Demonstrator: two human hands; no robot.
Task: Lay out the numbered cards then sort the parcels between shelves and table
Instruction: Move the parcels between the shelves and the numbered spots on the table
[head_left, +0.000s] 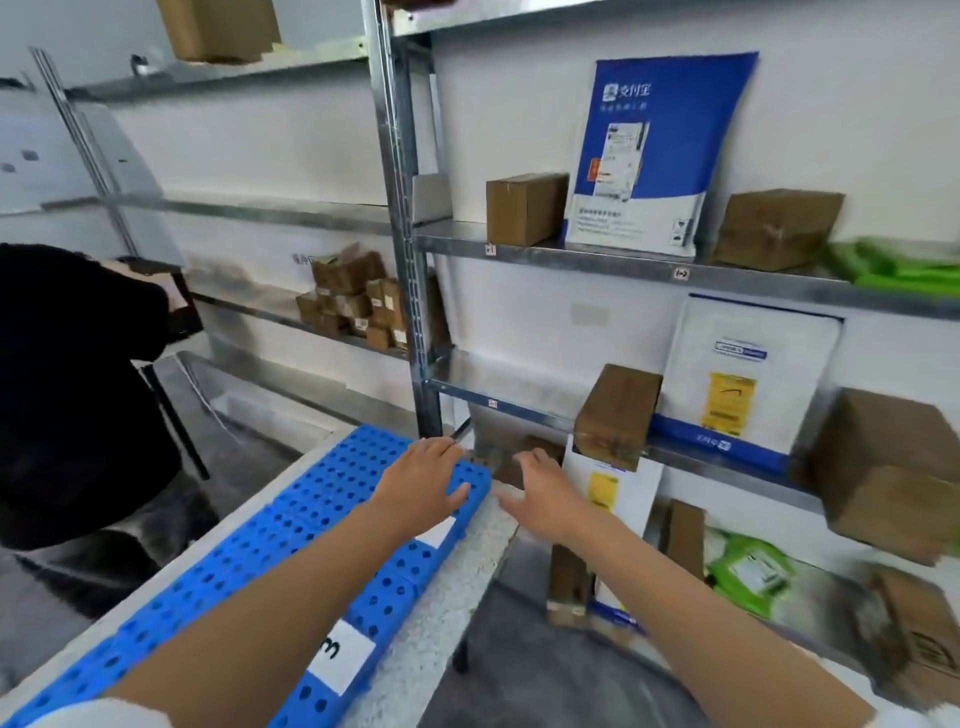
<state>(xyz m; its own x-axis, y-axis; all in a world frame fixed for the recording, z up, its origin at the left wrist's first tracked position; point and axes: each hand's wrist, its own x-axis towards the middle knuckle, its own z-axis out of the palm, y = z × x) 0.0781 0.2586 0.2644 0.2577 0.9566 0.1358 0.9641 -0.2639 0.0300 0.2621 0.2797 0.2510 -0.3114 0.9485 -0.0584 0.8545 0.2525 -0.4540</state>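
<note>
A blue perforated mat (291, 525) covers the table. On it lies a white card marked 3 (340, 656), and a second white card (440, 531) shows partly under my left wrist. My left hand (423, 480) hovers flat over the mat's far end, fingers straight, holding nothing. My right hand (545, 493) reaches past the table edge toward the shelves, fingers spread and empty. On the metal shelves (571, 254) stand cardboard boxes (524, 208), a blue-and-white mailer (654, 156), a tilted brown box (615, 415) and a white mailer (748, 379).
A person in dark clothes (78, 389) stands at the left beside a dark stand. More small boxes (358, 301) are stacked on the left shelf unit. Green bags (748, 571) and boxes lie on the low shelf at the right. A shelf post (410, 260) rises just beyond the table.
</note>
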